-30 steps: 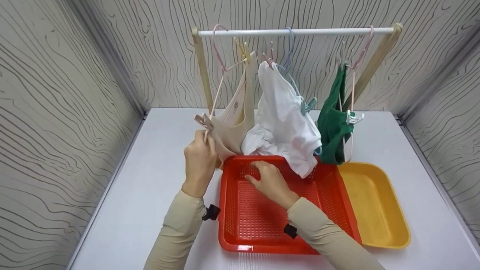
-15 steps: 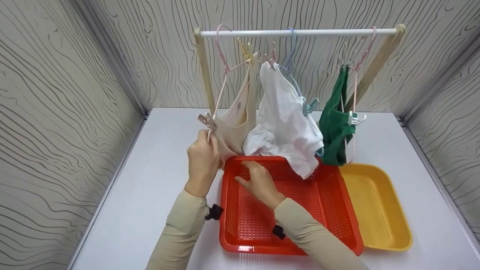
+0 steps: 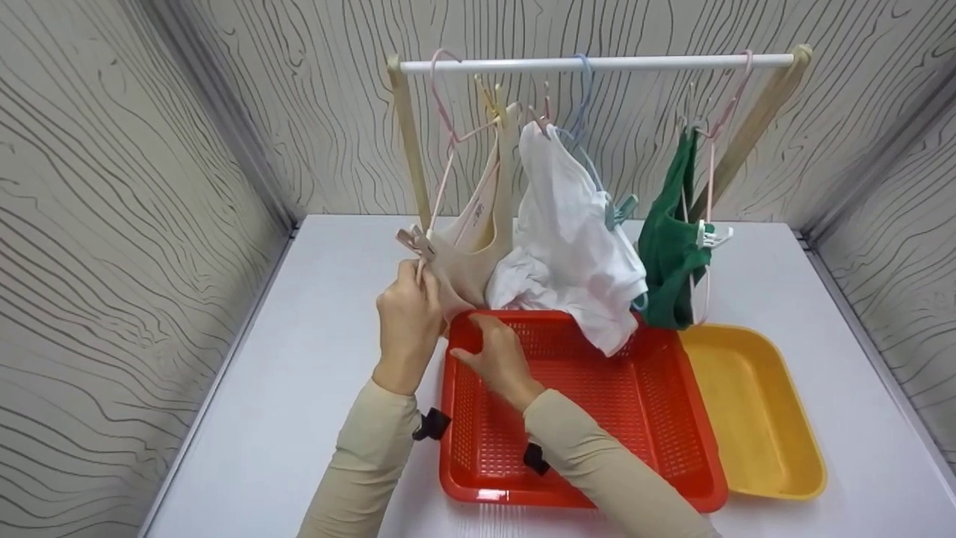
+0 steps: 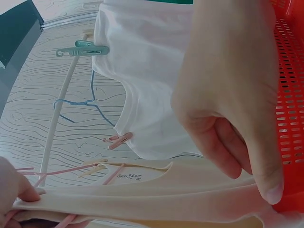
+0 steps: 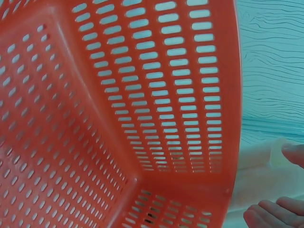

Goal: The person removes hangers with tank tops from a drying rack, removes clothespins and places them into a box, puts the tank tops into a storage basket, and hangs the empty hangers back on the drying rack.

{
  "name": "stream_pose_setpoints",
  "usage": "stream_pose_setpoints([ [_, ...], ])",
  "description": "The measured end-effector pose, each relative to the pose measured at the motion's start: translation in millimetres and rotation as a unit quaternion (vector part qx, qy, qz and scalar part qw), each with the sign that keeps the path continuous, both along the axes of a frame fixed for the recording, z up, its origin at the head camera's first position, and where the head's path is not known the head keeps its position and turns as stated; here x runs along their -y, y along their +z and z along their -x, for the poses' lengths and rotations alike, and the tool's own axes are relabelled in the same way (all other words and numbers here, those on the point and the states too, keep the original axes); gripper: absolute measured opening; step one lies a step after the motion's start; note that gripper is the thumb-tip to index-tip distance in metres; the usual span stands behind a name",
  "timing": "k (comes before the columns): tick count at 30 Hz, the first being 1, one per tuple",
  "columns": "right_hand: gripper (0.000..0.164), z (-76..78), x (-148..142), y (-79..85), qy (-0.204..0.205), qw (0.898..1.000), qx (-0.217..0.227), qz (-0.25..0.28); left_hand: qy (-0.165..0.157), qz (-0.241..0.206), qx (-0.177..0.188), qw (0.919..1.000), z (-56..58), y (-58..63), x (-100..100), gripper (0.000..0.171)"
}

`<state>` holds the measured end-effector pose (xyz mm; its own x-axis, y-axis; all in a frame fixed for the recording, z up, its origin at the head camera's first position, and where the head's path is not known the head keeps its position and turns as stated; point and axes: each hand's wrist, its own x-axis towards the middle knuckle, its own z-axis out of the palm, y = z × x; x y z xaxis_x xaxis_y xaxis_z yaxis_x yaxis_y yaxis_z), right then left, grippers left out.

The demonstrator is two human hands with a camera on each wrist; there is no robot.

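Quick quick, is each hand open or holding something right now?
Left hand: closed, holding the pink hanger that carries the beige top.
Right hand: open, holding nothing.

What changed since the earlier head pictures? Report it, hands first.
The right hand moved to the person's left across the red basket, nearing its far left corner by the cream garment. Nothing was visibly taken hold of or let go. The left hand still grips the pink hanger; the white garment, green garment and yellow tray stayed put.
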<state>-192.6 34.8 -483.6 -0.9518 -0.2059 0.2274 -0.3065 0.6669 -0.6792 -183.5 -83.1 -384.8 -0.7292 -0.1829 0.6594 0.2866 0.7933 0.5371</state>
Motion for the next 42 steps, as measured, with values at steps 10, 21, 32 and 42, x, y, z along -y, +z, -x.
stream_pose_setpoints([
  [10,0.06,5.9,14,-12.1,-0.01,0.998,-0.055,0.021,-0.003,-0.008,-0.014,0.9999,-1.2,-1.3,-3,0.012],
  [21,0.065,13.6,28,-26.0,-0.091,0.99,-0.107,0.03,-0.005,-0.012,-0.011,0.9999,-3.7,0.8,-7,0.01],
  [32,0.048,27.4,30,-20.9,-0.095,0.991,-0.076,0.048,-0.006,-0.021,-0.004,0.9998,-6.1,-0.9,-8,0.011],
  [42,0.02,40.2,22,-9.2,-0.104,0.993,-0.024,0.052,-0.003,-0.001,-0.012,0.9999,-6.7,-0.5,-8,0.011],
])
